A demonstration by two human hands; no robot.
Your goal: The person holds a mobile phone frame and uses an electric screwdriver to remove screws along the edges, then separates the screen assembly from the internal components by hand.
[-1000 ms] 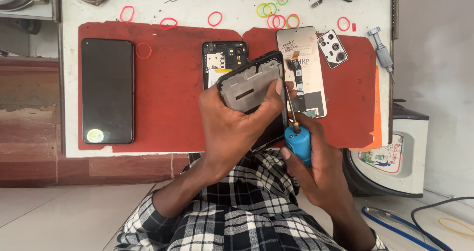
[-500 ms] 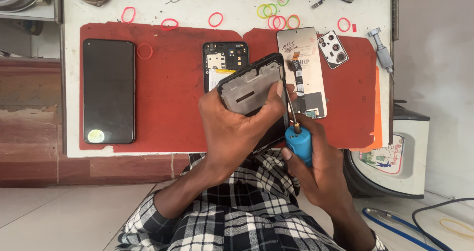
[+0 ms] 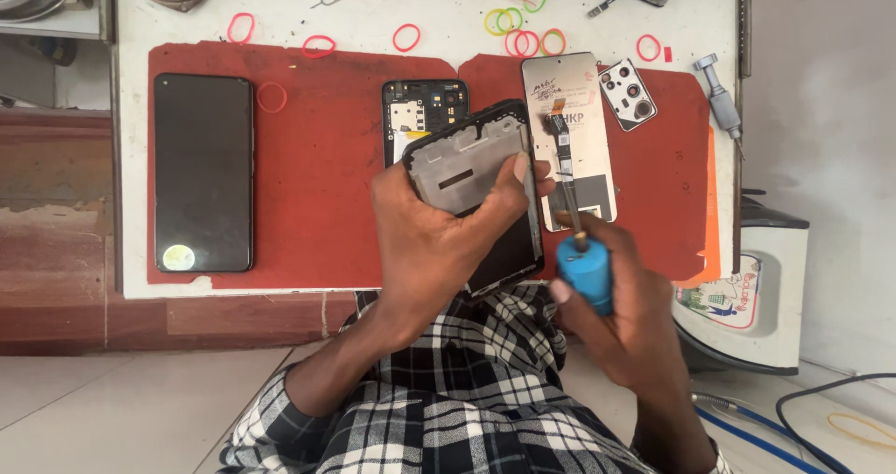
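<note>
White worktop [image 3: 448, 7], seen from above, pale floor tiles and a brown ledge on the near left.

Red mat [image 3: 327, 175]: covers most of the worktop, worn at the edges.

Checked shirt sleeves: black and white, at the bottom edge of the view.

Black phone [image 3: 203, 173]: flat on the mat at far left, screen dark, long axis running away from the body, well apart from both hands.

Phone frame [image 3: 471, 166]: dark, with a grey metal inner plate, raised off the mat and tilted, long axis running from upper right down toward the body. Gripped by left hand [image 3: 439, 241], fingers curled round the near edge, thumb pressed on the plate.

Right hand [image 3: 621, 320]: closed round blue-handled screwdriver [image 3: 585, 271]; thin shaft pointing up and away, tip meeting the frame's right edge just beside the left thumb. Frame thus up and to the left of the right hand; screwdriver axis nearly parallel to that edge.

Silver back panel [image 3: 567, 129]: flat on the mat just right of the frame, flex cable lying along it.

Opened phone body [image 3: 420, 110]: behind the frame, partly hidden.

Camera module cover [image 3: 627, 90]: small, beside the panel.

Metal tool [image 3: 721, 96]: at the right edge.

Rubber bands [image 3: 523, 35]: pink, green and yellow, scattered along the far side.
</note>
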